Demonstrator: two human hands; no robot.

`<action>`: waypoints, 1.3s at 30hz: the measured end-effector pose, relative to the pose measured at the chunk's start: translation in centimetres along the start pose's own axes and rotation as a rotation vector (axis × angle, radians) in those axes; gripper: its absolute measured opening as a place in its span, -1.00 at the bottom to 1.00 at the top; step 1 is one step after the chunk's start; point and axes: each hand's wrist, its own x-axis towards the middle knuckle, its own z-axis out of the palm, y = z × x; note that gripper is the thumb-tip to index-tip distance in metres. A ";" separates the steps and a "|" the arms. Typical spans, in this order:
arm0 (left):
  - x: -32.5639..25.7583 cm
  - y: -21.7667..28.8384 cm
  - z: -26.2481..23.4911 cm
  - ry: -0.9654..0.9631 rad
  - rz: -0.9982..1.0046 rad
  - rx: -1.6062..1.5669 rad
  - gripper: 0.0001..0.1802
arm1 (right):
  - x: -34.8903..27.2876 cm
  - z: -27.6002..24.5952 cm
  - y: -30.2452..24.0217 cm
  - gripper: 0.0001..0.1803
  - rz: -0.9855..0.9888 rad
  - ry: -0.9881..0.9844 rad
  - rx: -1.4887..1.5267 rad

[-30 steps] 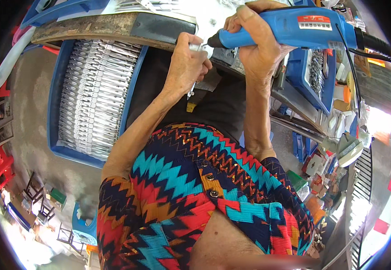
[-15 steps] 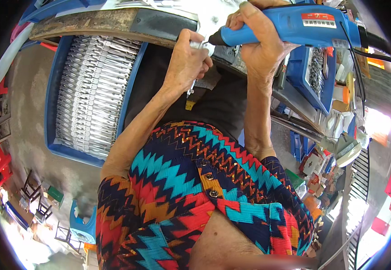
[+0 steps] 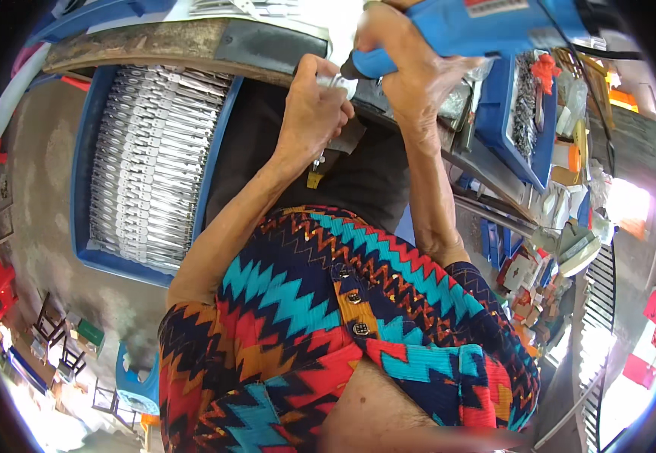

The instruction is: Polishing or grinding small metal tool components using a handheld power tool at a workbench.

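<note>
My right hand (image 3: 417,79) is wrapped round a blue corded electric screwdriver (image 3: 486,30), held slanting with its black nose down to the left. That nose meets my left hand (image 3: 314,109), whose fingers are closed on a slim metal piece (image 3: 319,160). One end of the piece sticks out below the fingers; its upper part is mostly hidden by them. Both hands are at the near edge of the workbench (image 3: 146,39). At my left stands a blue tray (image 3: 82,181) filled with rows of slim shiny metal pieces (image 3: 150,166).
More metal pieces (image 3: 245,7) lie on the bench top. On the right a blue bin (image 3: 505,124) holds small metal parts, with a red thing on its edge. A black cord (image 3: 607,53) runs off right. A blue stool (image 3: 137,381) stands on the floor behind left.
My right hand and the screwdriver have shifted up and left, the tool's rear end rising. My left hand stays closed on the metal piece, nearly in place. The whole view has shifted slightly.
</note>
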 end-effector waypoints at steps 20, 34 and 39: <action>-0.1 0.3 0.4 -0.010 -0.019 -0.058 -0.74 | -0.5 -1.7 -0.3 -0.76 -0.135 0.049 0.483; -0.3 0.5 0.4 0.004 -0.047 -0.049 -0.70 | -0.6 -1.9 0.6 -0.79 -0.174 0.033 0.522; -0.4 0.7 0.6 0.006 -0.046 -0.039 -0.70 | -0.5 -2.0 0.5 -0.80 -0.179 0.032 0.478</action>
